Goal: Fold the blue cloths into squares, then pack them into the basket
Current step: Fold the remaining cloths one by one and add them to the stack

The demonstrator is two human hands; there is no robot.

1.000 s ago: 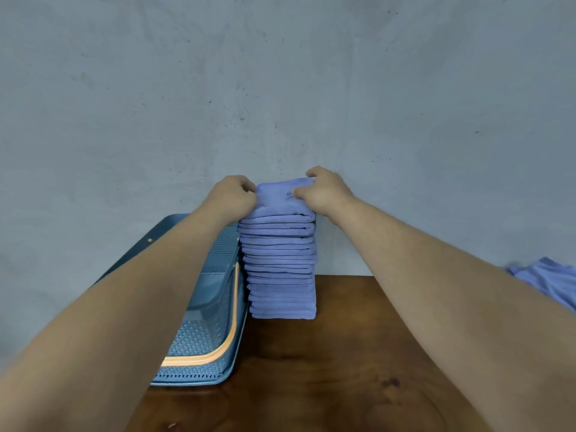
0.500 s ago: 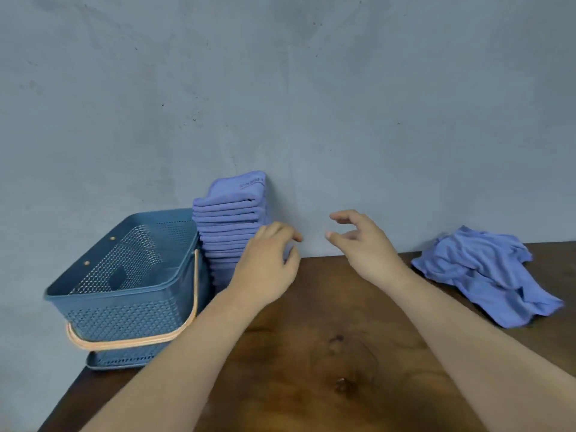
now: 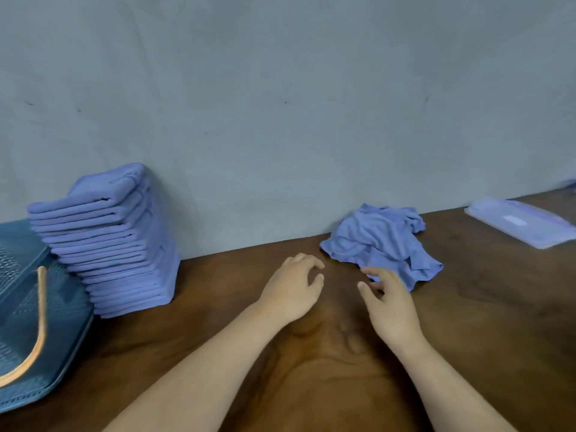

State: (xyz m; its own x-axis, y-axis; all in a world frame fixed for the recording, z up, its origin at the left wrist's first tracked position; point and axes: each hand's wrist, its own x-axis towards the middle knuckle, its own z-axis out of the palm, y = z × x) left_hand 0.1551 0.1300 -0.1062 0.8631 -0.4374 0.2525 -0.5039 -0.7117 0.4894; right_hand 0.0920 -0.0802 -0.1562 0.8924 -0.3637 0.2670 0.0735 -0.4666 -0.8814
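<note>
Both hands are empty, fingers loosely curled: left hand [image 3: 291, 289], right hand [image 3: 391, 302] near the crumpled cloth [image 3: 381, 244] at 1 o'clock. The tall leaning stack [image 3: 107, 241] may topple if bumped.

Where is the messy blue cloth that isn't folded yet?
In the head view, the crumpled blue cloth lies on the brown wooden table, right of centre by the grey wall, just beyond the right hand.
</note>
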